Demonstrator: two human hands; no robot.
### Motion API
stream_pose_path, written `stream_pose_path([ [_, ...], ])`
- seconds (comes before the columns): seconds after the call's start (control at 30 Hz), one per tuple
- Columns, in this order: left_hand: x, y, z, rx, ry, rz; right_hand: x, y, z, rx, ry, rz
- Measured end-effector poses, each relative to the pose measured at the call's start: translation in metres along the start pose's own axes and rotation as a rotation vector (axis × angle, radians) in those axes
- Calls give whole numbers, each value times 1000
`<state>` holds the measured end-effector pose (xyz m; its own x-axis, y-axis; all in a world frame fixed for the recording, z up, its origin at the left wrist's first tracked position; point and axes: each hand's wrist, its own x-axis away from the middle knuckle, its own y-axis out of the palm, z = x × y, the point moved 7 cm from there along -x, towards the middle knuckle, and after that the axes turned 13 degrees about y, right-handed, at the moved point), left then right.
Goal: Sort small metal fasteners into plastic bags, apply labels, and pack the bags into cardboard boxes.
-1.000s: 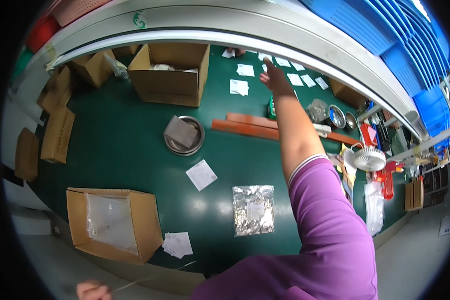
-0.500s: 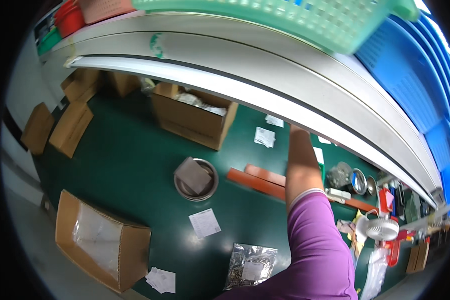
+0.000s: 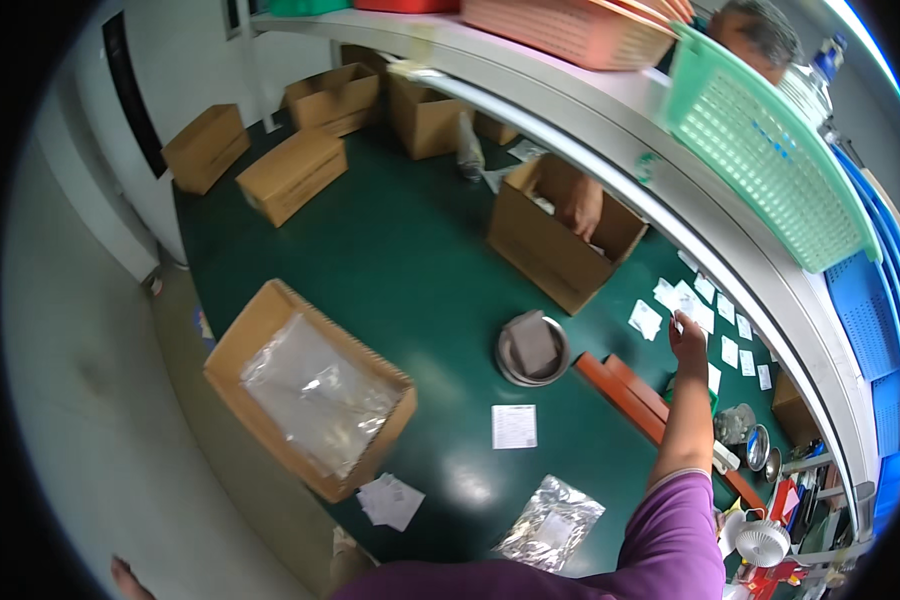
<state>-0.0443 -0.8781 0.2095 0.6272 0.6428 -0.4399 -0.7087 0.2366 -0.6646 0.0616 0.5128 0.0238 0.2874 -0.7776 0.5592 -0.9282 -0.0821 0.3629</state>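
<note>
My right arm in a purple sleeve stretches over the green table. My right hand is at the white paper slips near the shelf. Its fingers are bent together; a small white bit shows at them, too small to tell whether it is held. At the lower left edge, away from the table, my left hand shows only in part, its fingers unclear. A co-worker's hand reaches into a cardboard box farther back. A metal bowl with a grey-brown block stands nearer.
A shelf crosses above the table, bearing a green basket. An open carton with clear plastic sits left. Orange-brown bars lie by my right forearm. A silvery bag and a white sheet lie near.
The view has swung left, so things sit farther right in it. My right hand, hidden behind the shelf edge before, now shows. The co-worker's hand has come into view in the box.
</note>
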Motion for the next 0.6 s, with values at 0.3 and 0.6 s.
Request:
stream_pose_path([
  [0.3,-103,204,53,-150,445,-480,313,397,140,774,-91,-673],
  [0.6,-202,330,348,10,1413,-673,374,716,303,683,-297,-573],
])
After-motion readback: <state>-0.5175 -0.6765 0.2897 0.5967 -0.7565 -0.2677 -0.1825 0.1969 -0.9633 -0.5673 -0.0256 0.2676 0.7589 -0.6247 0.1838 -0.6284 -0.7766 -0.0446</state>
